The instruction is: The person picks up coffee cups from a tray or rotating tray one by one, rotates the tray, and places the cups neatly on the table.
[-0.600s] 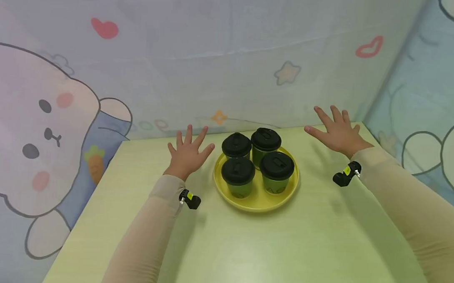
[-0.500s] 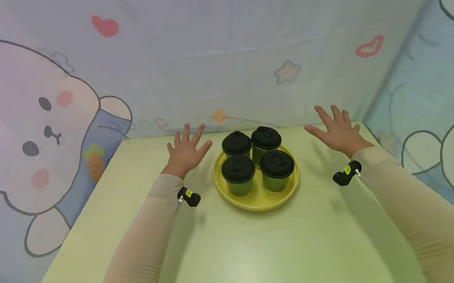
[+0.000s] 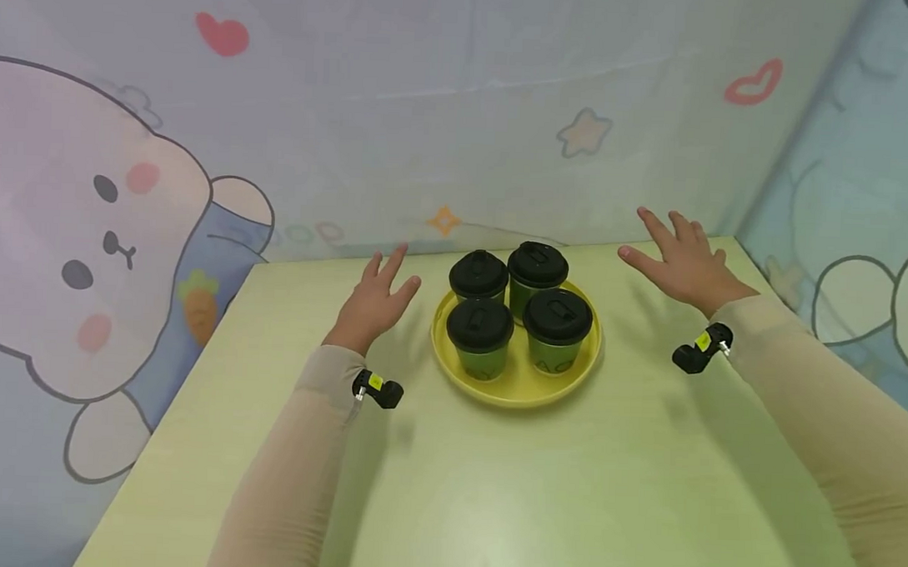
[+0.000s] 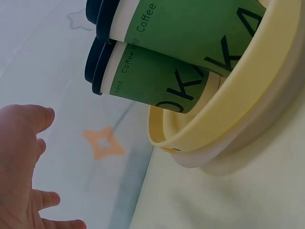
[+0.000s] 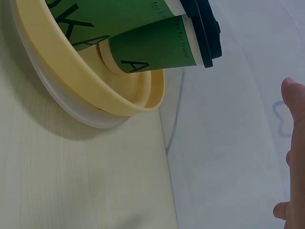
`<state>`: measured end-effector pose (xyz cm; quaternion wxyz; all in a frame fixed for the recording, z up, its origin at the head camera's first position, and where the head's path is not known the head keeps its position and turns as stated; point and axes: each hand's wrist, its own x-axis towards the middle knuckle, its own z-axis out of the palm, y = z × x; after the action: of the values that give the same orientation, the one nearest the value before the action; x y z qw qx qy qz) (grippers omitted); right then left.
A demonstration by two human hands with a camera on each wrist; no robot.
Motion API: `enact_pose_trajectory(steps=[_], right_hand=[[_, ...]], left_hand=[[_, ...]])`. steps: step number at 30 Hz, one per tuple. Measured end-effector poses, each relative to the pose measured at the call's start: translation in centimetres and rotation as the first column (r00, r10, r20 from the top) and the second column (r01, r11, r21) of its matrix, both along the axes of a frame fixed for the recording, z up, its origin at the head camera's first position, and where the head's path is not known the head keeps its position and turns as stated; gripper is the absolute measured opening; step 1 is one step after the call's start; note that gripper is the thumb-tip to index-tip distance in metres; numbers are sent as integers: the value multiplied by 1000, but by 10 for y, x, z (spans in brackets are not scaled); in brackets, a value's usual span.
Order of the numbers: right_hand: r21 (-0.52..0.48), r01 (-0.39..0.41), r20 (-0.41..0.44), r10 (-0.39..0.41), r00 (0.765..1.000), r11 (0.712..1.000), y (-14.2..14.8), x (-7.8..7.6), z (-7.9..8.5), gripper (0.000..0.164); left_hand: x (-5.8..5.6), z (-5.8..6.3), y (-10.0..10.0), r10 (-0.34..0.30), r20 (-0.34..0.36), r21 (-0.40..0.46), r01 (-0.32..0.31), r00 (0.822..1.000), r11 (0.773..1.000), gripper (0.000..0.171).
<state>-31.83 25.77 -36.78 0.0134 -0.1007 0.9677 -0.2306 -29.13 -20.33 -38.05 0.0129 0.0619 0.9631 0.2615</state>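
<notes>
Several green paper coffee cups with black lids stand upright in a round yellow tray [image 3: 506, 400] in the head view. Two are in front, a left cup [image 3: 481, 361] and a right cup [image 3: 555, 354]; behind them are a back left cup [image 3: 478, 276] and a back right cup [image 3: 537, 270]. My left hand [image 3: 369, 310] hovers left of the tray, thumb toward it, holding nothing. To the tray's right, my right hand [image 3: 686, 265] is spread in the air, apart from it. Dark lettering shows on a cup [image 4: 157, 81] in the left wrist view.
The tray stands on a pale yellow-green table [image 3: 507, 486]. Behind the table's back edge hangs a printed cloth [image 3: 354, 130] with hearts, stars and a cartoon bear. A second printed cloth [image 3: 863, 189] borders the right side.
My left hand has turned slightly, its fingers now overlapping more in view. The right hand has tilted a little. The head view has shifted; tray and cups stay put on the table.
</notes>
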Motion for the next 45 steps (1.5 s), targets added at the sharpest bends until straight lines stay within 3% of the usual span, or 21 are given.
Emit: enact_pose_trajectory(steps=[3, 7, 12, 15, 19, 23, 27, 31, 38, 45], right_hand=[[-5, 0, 3, 0, 1000, 1000, -2, 0, 1, 89], [-6, -5, 17, 5, 1000, 1000, -5, 0, 2, 89], [0, -5, 26, 5, 1000, 1000, -11, 1, -5, 89], [-4, -14, 37, 14, 999, 1000, -16, 2, -14, 90], [-7, -21, 45, 22, 999, 1000, -20, 1, -19, 91], [-14, -15, 34, 15, 999, 1000, -16, -1, -15, 90], [-15, -22, 38, 23, 999, 1000, -15, -2, -13, 90], [3, -25, 31, 25, 999, 1000, -14, -2, -14, 90], [5, -25, 22, 25, 999, 1000, -12, -3, -14, 89], [7, -50, 49, 50, 998, 999, -12, -7, -9, 91]], left_hand=[[-1, -11, -1, -4, -17, 58, 5, 1000, 998, 65], [0, -37, 2, 25, -41, 164, -18, 999, 986, 59], [11, -72, 9, 112, 10, 271, -111, 994, 956, 53], [19, -86, 11, 181, 37, 329, -183, 983, 926, 50], [26, -96, 15, 270, 44, 445, -261, 962, 857, 45], [25, -105, 23, 301, 42, 526, -277, 953, 804, 44], [25, -117, 26, 309, -2, 570, -252, 951, 782, 41], [26, -124, 25, 294, -32, 586, -220, 955, 780, 39], [32, -124, 31, 264, -39, 534, -204, 964, 820, 39], [36, -133, 33, 235, -96, 493, -159, 967, 856, 34]])
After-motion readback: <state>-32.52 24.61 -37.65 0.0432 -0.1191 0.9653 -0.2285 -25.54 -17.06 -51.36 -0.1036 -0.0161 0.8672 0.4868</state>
